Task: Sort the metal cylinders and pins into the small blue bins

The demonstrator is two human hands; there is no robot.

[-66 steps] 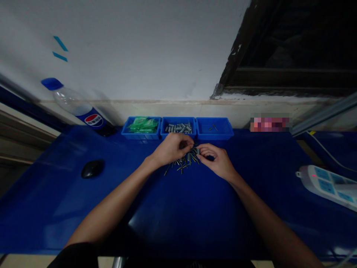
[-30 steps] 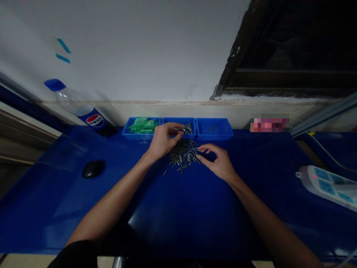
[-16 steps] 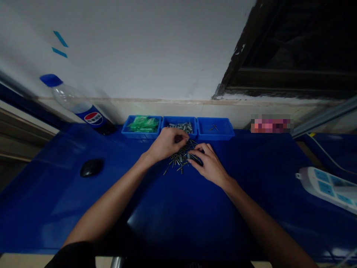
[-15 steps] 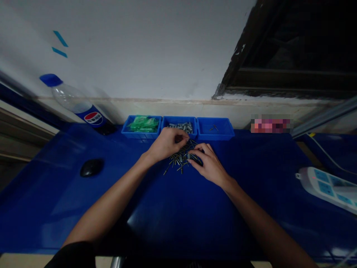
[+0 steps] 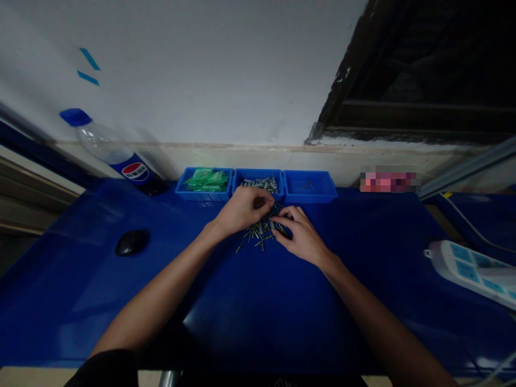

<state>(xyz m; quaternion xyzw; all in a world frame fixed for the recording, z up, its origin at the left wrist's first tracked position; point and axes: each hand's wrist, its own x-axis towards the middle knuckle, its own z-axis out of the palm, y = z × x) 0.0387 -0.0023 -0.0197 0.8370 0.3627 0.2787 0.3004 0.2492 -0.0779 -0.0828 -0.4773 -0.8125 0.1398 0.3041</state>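
Note:
A pile of thin brass-coloured screw-like pins point(image 5: 258, 232) lies on the blue table under both hands. My left hand point(image 5: 244, 208) bends over the pile from the left, thumb and fingertips pinched together; what they hold is too small to make out. Just to the right, my right hand point(image 5: 300, 234) curls low at the pile's edge. Between its thumb and forefinger sits a small grey cylindrical piece point(image 5: 272, 226). Behind the hands, a blue bin point(image 5: 258, 173) contains many similar grey pieces, partly hidden by my left hand.
To the left stands a blue bin point(image 5: 205, 197) with green plastic packets; to the right, another bin point(image 5: 316, 194) holds a few pins. A cola bottle point(image 5: 133, 166) and a black mouse point(image 5: 131, 243) are at left. A white power strip point(image 5: 463, 269) lies at right.
The view has shifted slightly. Both hands stay over the pile in nearly the same pose, with the grey piece still at my right fingertips.

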